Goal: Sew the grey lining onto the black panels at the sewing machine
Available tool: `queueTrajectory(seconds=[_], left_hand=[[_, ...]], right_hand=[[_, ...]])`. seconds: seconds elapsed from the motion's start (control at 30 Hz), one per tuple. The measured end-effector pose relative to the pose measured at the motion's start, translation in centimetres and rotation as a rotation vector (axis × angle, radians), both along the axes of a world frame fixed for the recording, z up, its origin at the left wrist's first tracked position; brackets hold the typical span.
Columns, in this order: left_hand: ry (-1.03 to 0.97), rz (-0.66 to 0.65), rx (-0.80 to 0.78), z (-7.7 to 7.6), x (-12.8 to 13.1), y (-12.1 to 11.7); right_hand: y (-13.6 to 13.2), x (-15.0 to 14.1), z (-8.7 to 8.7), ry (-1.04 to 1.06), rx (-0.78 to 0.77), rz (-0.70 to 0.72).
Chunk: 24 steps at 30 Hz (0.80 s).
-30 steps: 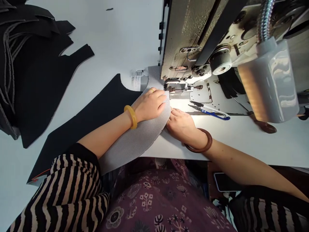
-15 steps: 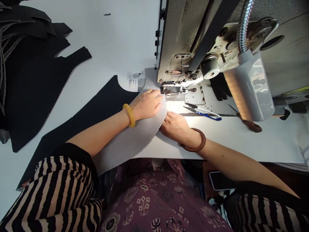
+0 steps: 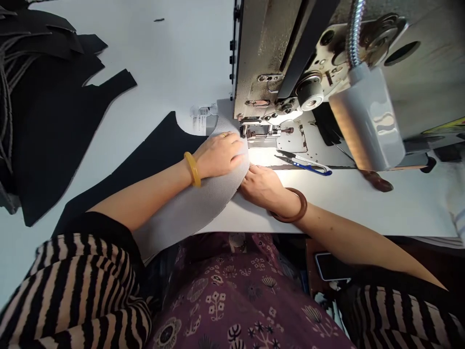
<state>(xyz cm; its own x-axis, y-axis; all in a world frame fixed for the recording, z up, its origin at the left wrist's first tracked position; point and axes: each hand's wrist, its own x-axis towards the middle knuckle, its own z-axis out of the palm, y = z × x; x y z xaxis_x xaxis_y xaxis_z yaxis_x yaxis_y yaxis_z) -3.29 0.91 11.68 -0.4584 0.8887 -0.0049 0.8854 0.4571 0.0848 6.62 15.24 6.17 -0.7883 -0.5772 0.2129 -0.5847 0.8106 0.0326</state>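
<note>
A curved piece of grey mesh fabric [image 3: 192,208] runs beneath the presser foot [image 3: 244,130] of a sewing machine [image 3: 263,53]. My left hand [image 3: 218,154] lies flat on its upper face, fingers stretched toward the foot. At the fabric's right edge, my right hand [image 3: 262,186] pinches the border, its fingertips partly hidden under the cloth. A dark fabric panel [image 3: 145,155] extends under the grey piece and my left forearm. Just right of the needle area lie thread snips [image 3: 305,163] with a blue and a bare metal handle.
Stacked black panels [image 3: 61,106] cover the table's left side. A grey lamp [image 3: 368,118] hangs low at the right on a flexible metal neck. A brown-handled tool [image 3: 378,181] lies beneath it. Below the table edge [image 3: 218,232] rests a phone [image 3: 332,267].
The view has shifted, so the machine and lamp appear farther left. Both hands keep about the same place beside the presser foot, with little visible movement of the grey fabric.
</note>
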Motion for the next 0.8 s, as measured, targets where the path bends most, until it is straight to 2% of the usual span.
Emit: queueTrajectory(seconds=[0.13,0.2,0.33,0.47,0.7,0.8], left_hand=[[-0.101,-0.136,-0.082,2.7,3.0,-1.9],[-0.115,-0.156,-0.096,3.1,4.2,-3.0],[-0.125,-0.153,-0.092,2.1,4.3,-4.4],[-0.097,-0.156,-0.081,1.0,3.3,-4.5],[-0.085,-0.187,-0.045,1.0,3.7,-3.4],[-0.083,-0.181,-0.031,0.9,3.9,-3.2]], right_hand=[[-0.2,0.3,-0.1,0.005,-0.034,0.007],[-0.4,0.7,0.2,0.057,-0.047,0.048],[-0.8,1.0,1.2,0.031,-0.01,0.101],[-0.5,0.8,1.9,0.014,0.042,0.139],[-0.9,1.9,1.3,0.067,-0.024,0.159],[-1.1,2.3,1.1,0.013,-0.045,0.177]])
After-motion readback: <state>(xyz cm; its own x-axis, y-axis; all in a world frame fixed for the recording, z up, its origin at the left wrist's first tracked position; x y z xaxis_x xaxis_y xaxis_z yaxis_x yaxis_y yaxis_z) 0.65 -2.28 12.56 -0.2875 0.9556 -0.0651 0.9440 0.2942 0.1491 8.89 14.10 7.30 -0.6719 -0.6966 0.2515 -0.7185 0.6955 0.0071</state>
